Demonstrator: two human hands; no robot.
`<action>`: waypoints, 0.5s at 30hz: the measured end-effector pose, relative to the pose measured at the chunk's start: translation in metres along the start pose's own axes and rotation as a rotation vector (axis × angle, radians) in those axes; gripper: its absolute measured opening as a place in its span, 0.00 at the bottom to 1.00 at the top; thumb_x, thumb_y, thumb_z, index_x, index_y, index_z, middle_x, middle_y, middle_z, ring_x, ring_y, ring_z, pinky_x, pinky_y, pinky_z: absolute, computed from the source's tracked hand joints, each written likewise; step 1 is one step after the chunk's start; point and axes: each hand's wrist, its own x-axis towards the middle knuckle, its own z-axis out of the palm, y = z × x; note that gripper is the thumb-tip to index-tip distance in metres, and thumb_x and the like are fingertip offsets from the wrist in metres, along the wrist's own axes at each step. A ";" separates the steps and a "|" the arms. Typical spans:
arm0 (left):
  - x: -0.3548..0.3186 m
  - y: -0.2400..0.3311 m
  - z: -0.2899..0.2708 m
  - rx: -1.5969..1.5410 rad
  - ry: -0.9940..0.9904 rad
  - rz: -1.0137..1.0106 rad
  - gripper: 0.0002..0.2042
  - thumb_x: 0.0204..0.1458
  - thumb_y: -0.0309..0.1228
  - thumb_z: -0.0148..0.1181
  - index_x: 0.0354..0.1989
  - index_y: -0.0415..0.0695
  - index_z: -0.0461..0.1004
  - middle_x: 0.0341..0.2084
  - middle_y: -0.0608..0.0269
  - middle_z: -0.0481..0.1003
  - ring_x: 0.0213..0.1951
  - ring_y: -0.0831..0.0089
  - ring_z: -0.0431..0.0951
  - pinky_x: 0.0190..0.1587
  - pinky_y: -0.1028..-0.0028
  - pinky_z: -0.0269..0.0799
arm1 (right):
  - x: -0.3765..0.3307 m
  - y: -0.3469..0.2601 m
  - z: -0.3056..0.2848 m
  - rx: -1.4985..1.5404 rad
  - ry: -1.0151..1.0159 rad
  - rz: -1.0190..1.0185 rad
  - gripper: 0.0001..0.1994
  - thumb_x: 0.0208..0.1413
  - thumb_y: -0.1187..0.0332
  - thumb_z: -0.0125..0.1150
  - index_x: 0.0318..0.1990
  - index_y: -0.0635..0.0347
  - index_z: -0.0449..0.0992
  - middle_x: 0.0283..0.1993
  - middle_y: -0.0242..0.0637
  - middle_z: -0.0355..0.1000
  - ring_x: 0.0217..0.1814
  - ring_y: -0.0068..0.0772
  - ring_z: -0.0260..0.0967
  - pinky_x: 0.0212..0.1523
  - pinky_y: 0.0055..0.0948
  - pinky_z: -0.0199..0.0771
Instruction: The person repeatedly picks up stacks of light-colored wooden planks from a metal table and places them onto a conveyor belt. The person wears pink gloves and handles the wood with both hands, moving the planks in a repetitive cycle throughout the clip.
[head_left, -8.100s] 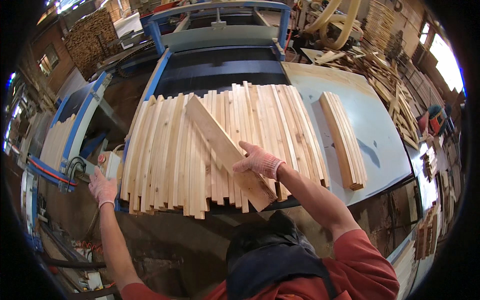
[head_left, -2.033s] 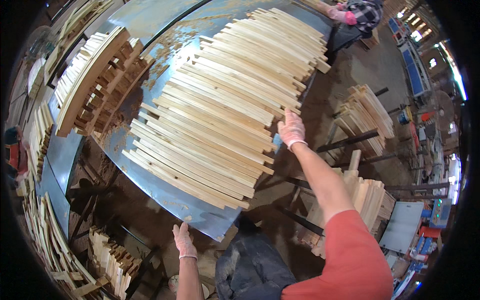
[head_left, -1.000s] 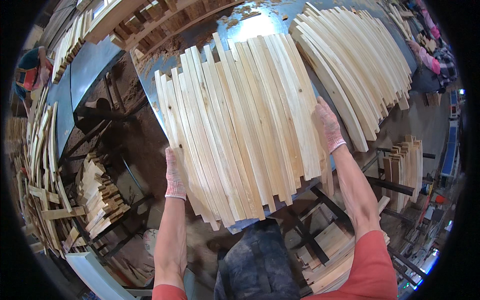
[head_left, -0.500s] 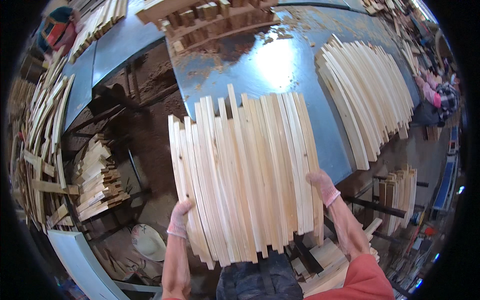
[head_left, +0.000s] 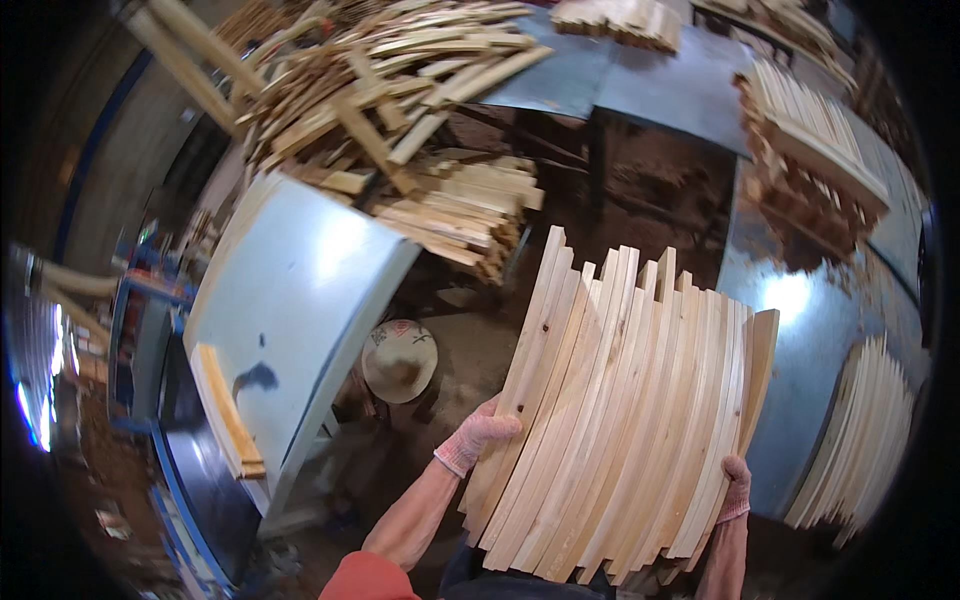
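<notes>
Between my two hands a row of pale wooden strips (head_left: 625, 410) is squeezed side by side, their ends uneven at top and bottom. My left hand (head_left: 480, 437), in a pinkish knit glove, presses the left outer strip, thumb over its face. On the opposite side my right hand (head_left: 736, 488), gloved alike, is closed against the outermost strip, which leans slightly away from the others at its top. The fingers under the bundle are hidden. The strips are held in front of my body, left of a blue-grey table (head_left: 770, 350).
A light-blue tabletop (head_left: 310, 260) at left carries a short wooden piece (head_left: 228, 415). A round pale stool or hat-like disc (head_left: 400, 360) sits below it. Loose strips (head_left: 400, 70) are heaped at the back, above a stacked pile (head_left: 465, 205). Another row of strips (head_left: 860, 440) lies at right.
My view has swung left, bringing the light-blue tabletop into sight. The bundle has come along in both hands and is now tilted, off the corner of the blue-grey table.
</notes>
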 end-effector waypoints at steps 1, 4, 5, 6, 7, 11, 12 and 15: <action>-0.020 0.007 -0.013 0.040 0.010 0.042 0.38 0.48 0.37 0.77 0.69 0.40 0.73 0.53 0.64 0.81 0.51 0.73 0.80 0.58 0.68 0.75 | -0.004 -0.007 0.029 -0.020 -0.032 -0.002 0.35 0.49 0.63 0.67 0.64 0.78 0.70 0.47 0.49 0.81 0.42 0.46 0.84 0.48 0.46 0.90; -0.082 0.040 -0.044 0.046 0.029 0.159 0.45 0.48 0.39 0.77 0.76 0.40 0.65 0.64 0.62 0.74 0.64 0.72 0.72 0.70 0.68 0.65 | -0.009 -0.004 0.098 -0.113 -0.065 -0.086 0.37 0.49 0.61 0.68 0.65 0.78 0.69 0.47 0.51 0.81 0.43 0.47 0.84 0.47 0.48 0.91; -0.100 0.041 -0.064 0.037 0.040 0.195 0.47 0.47 0.40 0.77 0.76 0.40 0.64 0.66 0.62 0.73 0.67 0.71 0.70 0.72 0.67 0.61 | -0.010 -0.004 0.124 -0.166 -0.101 -0.095 0.37 0.49 0.61 0.68 0.65 0.78 0.69 0.48 0.51 0.80 0.43 0.47 0.84 0.47 0.48 0.91; -0.118 0.052 -0.075 0.030 0.054 0.253 0.47 0.47 0.40 0.77 0.76 0.39 0.64 0.66 0.62 0.73 0.67 0.71 0.70 0.72 0.67 0.61 | -0.010 -0.005 0.150 -0.216 -0.138 -0.109 0.37 0.49 0.61 0.68 0.65 0.78 0.68 0.48 0.51 0.80 0.43 0.47 0.84 0.47 0.48 0.91; -0.138 0.068 -0.078 0.022 0.077 0.297 0.47 0.47 0.40 0.77 0.76 0.39 0.64 0.66 0.62 0.73 0.67 0.71 0.70 0.72 0.67 0.61 | -0.011 -0.012 0.177 -0.263 -0.171 -0.109 0.37 0.49 0.61 0.68 0.65 0.78 0.68 0.48 0.51 0.80 0.44 0.47 0.84 0.47 0.48 0.91; -0.203 0.092 -0.143 -0.080 0.109 0.473 0.46 0.47 0.38 0.75 0.76 0.38 0.64 0.66 0.61 0.73 0.67 0.70 0.70 0.72 0.67 0.61 | -0.012 -0.002 0.289 -0.413 -0.320 -0.132 0.36 0.49 0.62 0.67 0.64 0.77 0.69 0.46 0.48 0.80 0.42 0.45 0.83 0.45 0.46 0.91; -0.218 0.097 -0.159 -0.081 0.139 0.511 0.45 0.47 0.38 0.75 0.76 0.38 0.64 0.65 0.61 0.74 0.66 0.70 0.71 0.71 0.67 0.63 | -0.008 0.006 0.315 -0.441 -0.363 -0.152 0.34 0.50 0.63 0.67 0.63 0.77 0.71 0.44 0.46 0.80 0.40 0.42 0.83 0.43 0.44 0.90; -0.270 0.095 -0.208 -0.108 0.306 0.543 0.40 0.48 0.37 0.72 0.72 0.39 0.70 0.59 0.62 0.78 0.60 0.70 0.77 0.66 0.69 0.69 | -0.015 0.040 0.422 -0.473 -0.461 -0.125 0.25 0.51 0.66 0.64 0.54 0.75 0.76 0.36 0.36 0.79 0.32 0.31 0.79 0.36 0.34 0.86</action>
